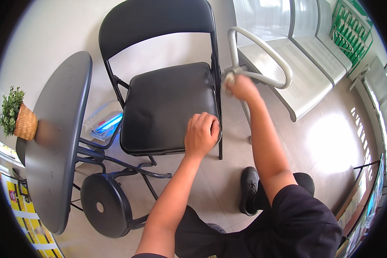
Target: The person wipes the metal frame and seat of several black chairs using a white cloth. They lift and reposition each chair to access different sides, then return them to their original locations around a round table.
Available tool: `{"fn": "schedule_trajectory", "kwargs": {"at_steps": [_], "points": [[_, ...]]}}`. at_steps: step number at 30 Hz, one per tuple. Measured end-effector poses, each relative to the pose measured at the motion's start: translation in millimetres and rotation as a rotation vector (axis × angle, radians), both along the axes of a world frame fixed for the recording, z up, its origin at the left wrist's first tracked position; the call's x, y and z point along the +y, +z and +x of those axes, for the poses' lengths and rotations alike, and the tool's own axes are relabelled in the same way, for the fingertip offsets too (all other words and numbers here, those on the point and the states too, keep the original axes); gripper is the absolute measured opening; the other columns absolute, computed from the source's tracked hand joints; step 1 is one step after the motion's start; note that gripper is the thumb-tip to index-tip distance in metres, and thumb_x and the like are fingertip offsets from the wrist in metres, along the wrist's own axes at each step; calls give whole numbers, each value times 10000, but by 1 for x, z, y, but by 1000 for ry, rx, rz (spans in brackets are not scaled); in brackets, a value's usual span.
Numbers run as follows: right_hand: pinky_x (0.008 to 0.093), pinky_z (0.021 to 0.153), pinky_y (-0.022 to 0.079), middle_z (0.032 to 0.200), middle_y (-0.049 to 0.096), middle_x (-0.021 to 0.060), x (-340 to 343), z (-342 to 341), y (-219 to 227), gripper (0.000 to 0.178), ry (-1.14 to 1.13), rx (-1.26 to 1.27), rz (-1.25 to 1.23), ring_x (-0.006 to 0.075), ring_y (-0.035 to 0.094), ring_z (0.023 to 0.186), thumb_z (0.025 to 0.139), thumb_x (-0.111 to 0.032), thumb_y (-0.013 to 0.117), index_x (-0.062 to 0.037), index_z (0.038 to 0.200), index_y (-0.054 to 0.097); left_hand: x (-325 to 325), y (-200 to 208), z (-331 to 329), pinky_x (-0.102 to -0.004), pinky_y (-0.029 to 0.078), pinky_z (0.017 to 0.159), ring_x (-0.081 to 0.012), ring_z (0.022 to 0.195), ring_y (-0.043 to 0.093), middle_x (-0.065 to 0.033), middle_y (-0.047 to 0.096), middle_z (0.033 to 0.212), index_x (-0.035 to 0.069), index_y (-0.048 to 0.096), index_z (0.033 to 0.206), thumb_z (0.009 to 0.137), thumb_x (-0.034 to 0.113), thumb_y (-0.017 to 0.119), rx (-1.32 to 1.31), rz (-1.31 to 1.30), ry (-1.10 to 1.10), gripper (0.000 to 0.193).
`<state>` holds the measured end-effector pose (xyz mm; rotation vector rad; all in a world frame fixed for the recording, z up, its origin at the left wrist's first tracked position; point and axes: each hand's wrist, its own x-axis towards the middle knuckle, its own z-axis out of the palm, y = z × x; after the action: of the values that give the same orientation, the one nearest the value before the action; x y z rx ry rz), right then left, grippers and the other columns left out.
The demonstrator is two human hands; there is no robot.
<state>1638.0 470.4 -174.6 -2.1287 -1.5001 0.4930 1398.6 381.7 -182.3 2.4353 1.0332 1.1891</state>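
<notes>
A black folding chair (167, 103) with a padded seat and curved backrest stands in front of me. My left hand (202, 134) rests on the front right corner of its seat, fingers curled in; what they hold, if anything, is hidden. Farther out and to the right, my right hand (244, 89) is closed on a small whitish, cloth-like thing (229, 80). Motion blurs that hand, so the thing's exact kind does not show. It is between the chair's right side and the armrest (284, 64) of a silver metal bench; whether it touches either, I cannot tell.
On the left, a round dark table (62, 142) bears a potted plant (26, 122). A black round stool (112, 210) stands beneath. Behind the table is a white box with a blue glow (109, 122). The perforated bench (305, 81) extends right; a green rack (352, 34) is beyond.
</notes>
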Motion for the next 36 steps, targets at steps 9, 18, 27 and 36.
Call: {"fn": "schedule_trajectory", "kwargs": {"at_steps": [9,18,27,36], "points": [[501,1057,444,1279,627,329,112,-13,93,586,28,247,572,492,551,1260,1024,-451,532,58,1315,520,-1,-9,2,-425,482,815,-309,871,609,-77,670,896,54,649,890,904,87,639,-29,-28,-15,38],[460,939,489,1156,675,275,11,-11,-82,416,-26,498,520,485,629,1067,995,-295,612,26,1257,577,0,-6,7,-415,488,817,-298,873,612,-63,679,904,53,653,899,901,74,646,8,-21,1,22],[446,1095,413,1336,576,288,-12,-76,-108,492,-141,632,704,436,557,1261,1047,-283,548,34,1422,523,-1,-11,7,-416,493,794,-296,863,610,-65,678,899,57,662,904,901,68,645,19,-3,6,21],[454,859,546,1022,735,247,-69,-44,-103,301,-222,471,349,419,715,959,912,-146,617,2,1161,701,1,-6,-4,-424,484,788,-299,839,595,-60,656,862,68,646,878,907,102,646,4,9,36,45]]}}
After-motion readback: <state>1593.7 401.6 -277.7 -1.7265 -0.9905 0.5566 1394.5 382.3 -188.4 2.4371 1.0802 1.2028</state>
